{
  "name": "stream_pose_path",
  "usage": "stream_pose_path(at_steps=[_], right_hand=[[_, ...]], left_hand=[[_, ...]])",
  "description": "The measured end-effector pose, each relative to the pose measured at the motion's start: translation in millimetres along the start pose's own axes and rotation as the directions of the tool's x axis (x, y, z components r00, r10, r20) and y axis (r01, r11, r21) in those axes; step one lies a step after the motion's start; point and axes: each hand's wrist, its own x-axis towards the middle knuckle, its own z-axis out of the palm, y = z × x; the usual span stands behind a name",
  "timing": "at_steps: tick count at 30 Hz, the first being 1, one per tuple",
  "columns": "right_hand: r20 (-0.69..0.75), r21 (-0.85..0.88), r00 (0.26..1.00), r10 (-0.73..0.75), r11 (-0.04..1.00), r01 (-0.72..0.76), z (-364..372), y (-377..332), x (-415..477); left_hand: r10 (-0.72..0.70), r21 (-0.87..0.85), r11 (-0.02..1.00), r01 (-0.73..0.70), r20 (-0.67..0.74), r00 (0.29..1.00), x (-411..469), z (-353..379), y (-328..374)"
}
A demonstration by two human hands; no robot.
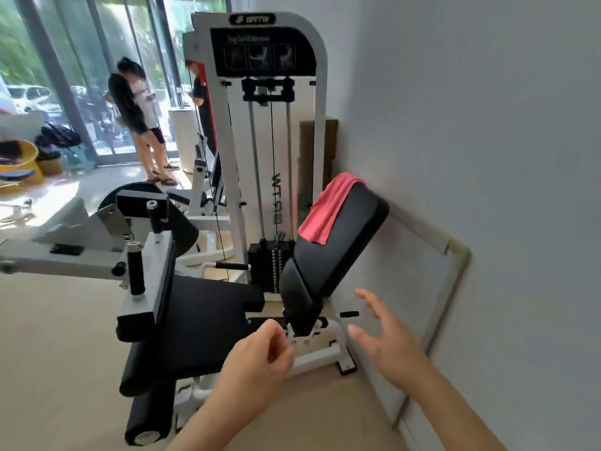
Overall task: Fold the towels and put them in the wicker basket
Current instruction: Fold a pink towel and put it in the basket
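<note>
A pink towel (325,208) hangs over the top left edge of the black backrest (344,242) of a leg-extension machine, right of centre. My left hand (260,359) is low in the middle, below the backrest, with its fingers curled loosely and nothing in them. My right hand (387,340) is to the right of it, near the wall, with fingers spread and empty. Both hands are well below the towel and apart from it. No wicker basket is in view.
The black seat pad (201,320) and white frame (227,151) of the machine fill the centre. A grey wall (487,157) runs close on the right. Two people (140,118) stand at the back left by glass doors. A yellow tub (19,167) sits far left.
</note>
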Motion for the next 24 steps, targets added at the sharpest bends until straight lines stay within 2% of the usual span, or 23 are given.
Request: stream_pose_path(at_steps=[3, 7, 10, 12, 16, 21, 24], right_hand=[[0.005, -0.158, 0.998, -0.056, 0.986, 0.056, -10, -2, 78], [-0.014, -0.307, 0.998, -0.066, 0.95, 0.058, -27, -2, 173], [0.002, -0.532, 0.999, -0.046, 0.846, 0.04, -31, -2, 237], [0.017, -0.617, 0.999, -0.034, 0.786, 0.037, -30, -1, 276], [-0.003, -0.697, 1.0, -0.01, 0.717, 0.005, -28, 7, 350], [-0.041, -0.703, 0.999, -0.02, 0.711, -0.015, -35, 15, 441], [-0.132, -0.791, 0.991, -0.037, 0.606, -0.082, -44, 19, 493]], left_hand=[[0.011, 0.033, 0.999, -0.013, 0.038, 0.999, 82, -1, 7], [0.041, 0.143, 0.988, -0.056, 0.103, 0.994, 191, 12, 9], [0.072, 0.151, 0.984, -0.093, 0.142, 0.987, 261, 29, 2], [0.081, 0.138, 0.985, -0.107, 0.182, 0.98, 305, 44, -6], [0.11, 0.117, 0.983, -0.138, 0.222, 0.969, 396, 72, -16], [0.173, -0.022, 0.985, -0.173, 0.236, 0.956, 505, 103, -25], [0.229, -0.075, 0.973, -0.217, 0.234, 0.945, 561, 129, -34]])
